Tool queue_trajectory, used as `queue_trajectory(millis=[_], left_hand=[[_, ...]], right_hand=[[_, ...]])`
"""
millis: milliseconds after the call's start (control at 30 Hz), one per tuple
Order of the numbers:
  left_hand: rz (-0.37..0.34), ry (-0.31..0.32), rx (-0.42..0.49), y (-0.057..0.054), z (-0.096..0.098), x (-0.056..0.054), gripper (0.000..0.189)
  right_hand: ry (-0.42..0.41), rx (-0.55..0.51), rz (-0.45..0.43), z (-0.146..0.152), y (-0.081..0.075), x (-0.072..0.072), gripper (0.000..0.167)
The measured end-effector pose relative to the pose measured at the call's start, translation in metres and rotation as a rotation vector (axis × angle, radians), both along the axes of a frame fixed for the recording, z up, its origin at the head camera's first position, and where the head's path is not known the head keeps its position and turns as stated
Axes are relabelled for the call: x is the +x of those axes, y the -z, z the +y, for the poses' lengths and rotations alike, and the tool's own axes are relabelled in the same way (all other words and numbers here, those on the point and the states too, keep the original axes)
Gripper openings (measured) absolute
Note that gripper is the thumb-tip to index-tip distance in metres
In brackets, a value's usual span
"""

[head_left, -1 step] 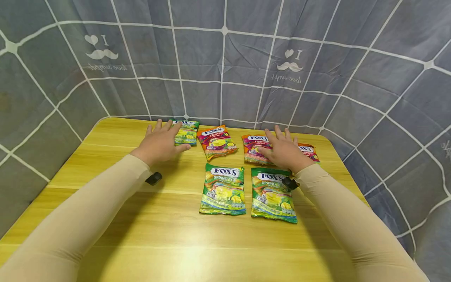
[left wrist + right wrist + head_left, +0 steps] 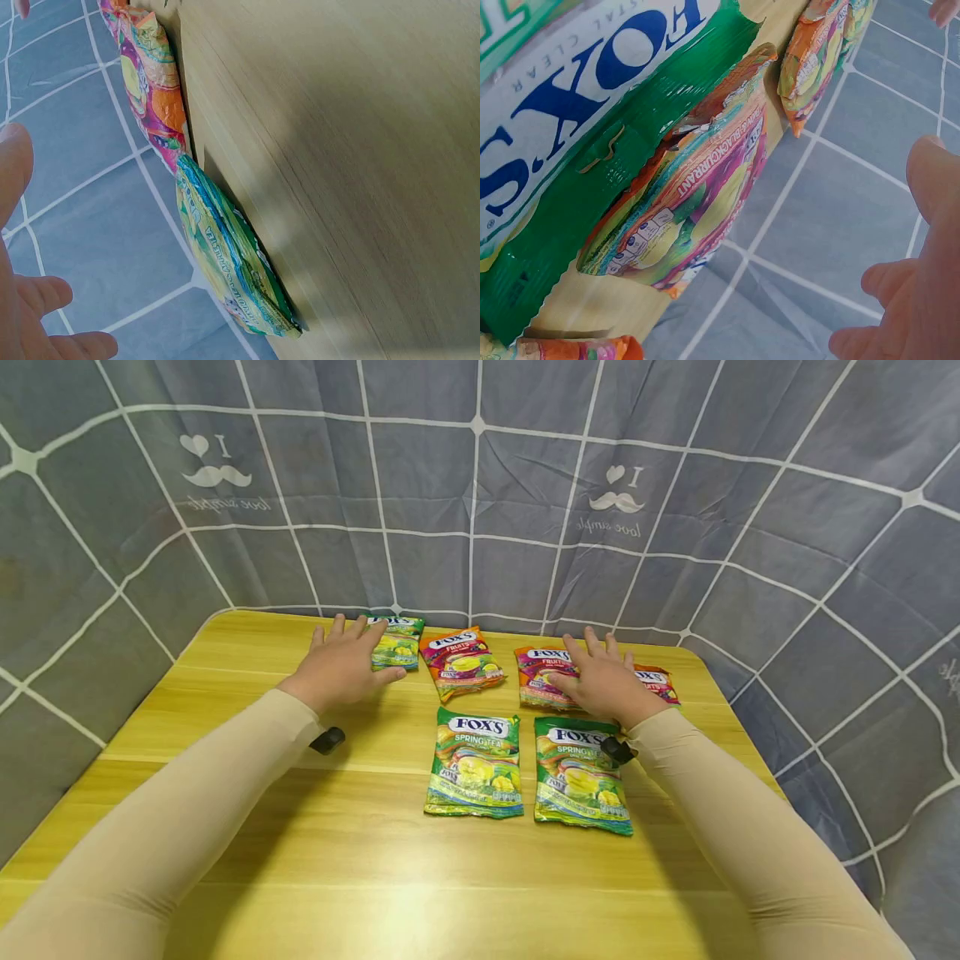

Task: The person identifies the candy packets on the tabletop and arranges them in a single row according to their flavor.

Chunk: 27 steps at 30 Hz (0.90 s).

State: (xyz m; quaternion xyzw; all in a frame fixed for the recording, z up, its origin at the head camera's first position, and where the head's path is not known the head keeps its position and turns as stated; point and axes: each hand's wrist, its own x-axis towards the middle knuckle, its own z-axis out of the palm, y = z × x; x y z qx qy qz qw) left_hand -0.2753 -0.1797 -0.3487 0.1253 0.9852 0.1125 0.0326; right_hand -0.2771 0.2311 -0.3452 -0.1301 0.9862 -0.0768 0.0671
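My left hand (image 2: 341,664) is held over the table's back left with fingers spread, overlapping a green Fox's candy bag (image 2: 399,647). In the left wrist view, a gap shows between that hand (image 2: 26,307) and the green bag (image 2: 225,255). My right hand (image 2: 609,681), also spread, is above two orange-red Fox's Fruits bags, one on its left (image 2: 542,683) and one partly hidden on its right (image 2: 658,683). The right wrist view shows its fingers (image 2: 889,281) apart from the Fruits bag (image 2: 705,195). Neither hand holds anything.
Another Fruits bag (image 2: 462,666) lies between the hands. Two green Spring Tea bags, left (image 2: 474,768) and right (image 2: 583,785), lie side by side nearer me on the wooden table (image 2: 390,868). A grey curtain (image 2: 427,477) with white lines hangs behind and around it.
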Motion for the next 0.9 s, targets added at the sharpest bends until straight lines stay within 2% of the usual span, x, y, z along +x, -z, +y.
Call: queue_trajectory(millis=[600, 900], left_hand=[[-0.002, -0.006, 0.003, -0.001, -0.003, 0.001, 0.101], [-0.015, -0.002, 0.006, 0.0, -0.005, 0.004, 0.102]], right_hand=[[-0.007, 0.01, 0.025, -0.007, -0.009, 0.0, 0.086], [-0.026, 0.008, 0.023, -0.018, -0.007, -0.002, 0.087]])
